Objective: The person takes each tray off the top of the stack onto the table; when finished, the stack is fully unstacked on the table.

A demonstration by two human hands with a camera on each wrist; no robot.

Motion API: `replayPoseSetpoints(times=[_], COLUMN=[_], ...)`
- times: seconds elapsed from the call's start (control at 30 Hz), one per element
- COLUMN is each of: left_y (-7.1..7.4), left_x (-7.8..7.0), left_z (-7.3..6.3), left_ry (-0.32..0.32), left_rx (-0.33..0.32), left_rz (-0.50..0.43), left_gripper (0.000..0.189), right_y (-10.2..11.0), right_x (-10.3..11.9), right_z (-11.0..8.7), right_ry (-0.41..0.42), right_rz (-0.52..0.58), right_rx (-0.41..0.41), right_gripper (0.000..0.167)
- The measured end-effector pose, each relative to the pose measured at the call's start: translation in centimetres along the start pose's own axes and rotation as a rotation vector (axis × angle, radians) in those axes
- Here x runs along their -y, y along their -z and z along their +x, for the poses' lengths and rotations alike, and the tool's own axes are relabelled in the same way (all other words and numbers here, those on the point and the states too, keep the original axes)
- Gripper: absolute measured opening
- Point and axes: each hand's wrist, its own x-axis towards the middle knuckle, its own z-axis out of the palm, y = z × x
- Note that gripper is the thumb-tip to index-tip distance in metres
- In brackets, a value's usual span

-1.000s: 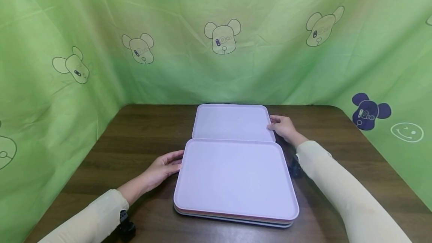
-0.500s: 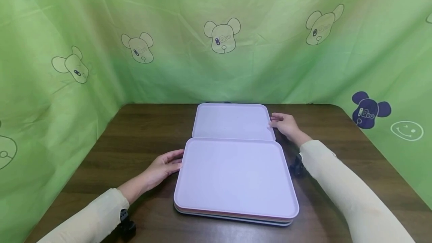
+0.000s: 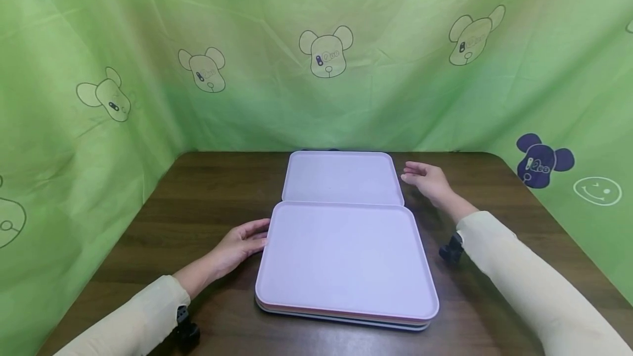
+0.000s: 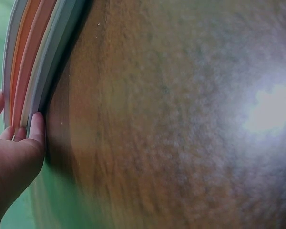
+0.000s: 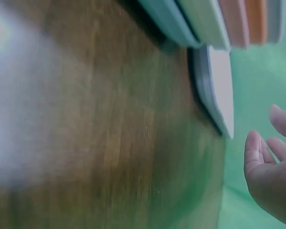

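A stack of rectangular trays (image 3: pixel 346 260) lies on the table in front of me, a pale lavender one on top. Its layered edges (image 4: pixel 31 62) show grey, orange, pink, cream and teal in the left wrist view. My left hand (image 3: pixel 242 247) touches the left side of this stack with its fingertips, the fingers loosely extended. Beyond the stack lies another pale tray (image 3: pixel 343 177), lower down, its near edge overlapped by the stack in the head view. My right hand (image 3: pixel 427 181) is just off that tray's right edge, fingers loosely extended and holding nothing.
The trays lie on a dark brown wooden table (image 3: pixel 207 191). A green curtain (image 3: pixel 247 120) with bear prints hangs behind the table and on both sides. Black wrist cameras (image 3: pixel 451 249) sit under the cream sleeves (image 3: pixel 524 273).
My right hand has let go of the far tray's right edge and moved a little to the right, away from it. The left hand and the trays have stayed put.
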Motion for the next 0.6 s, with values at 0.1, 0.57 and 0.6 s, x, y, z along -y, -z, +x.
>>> replayPoseSetpoints(times=[0.1, 0.57, 0.6], left_y=[0.0, 0.1, 0.1], left_x=[0.0, 0.1, 0.1], left_z=[0.0, 0.0, 0.0], left_ry=[0.002, 0.006, 0.007], left_rx=[-0.001, -0.008, -0.009], left_rz=[0.002, 0.01, 0.012], left_gripper=[0.061, 0.062, 0.062], right_y=[-0.1, -0.5, -0.5], right_x=[0.4, 1.3, 1.2], right_z=[-1.0, -7.1, -7.6], right_ry=[0.015, 0.075, 0.078], right_rz=[0.023, 0.028, 0.014], right_rx=[-0.002, -0.072, -0.072], right_gripper=[0.053, 0.048, 0.047])
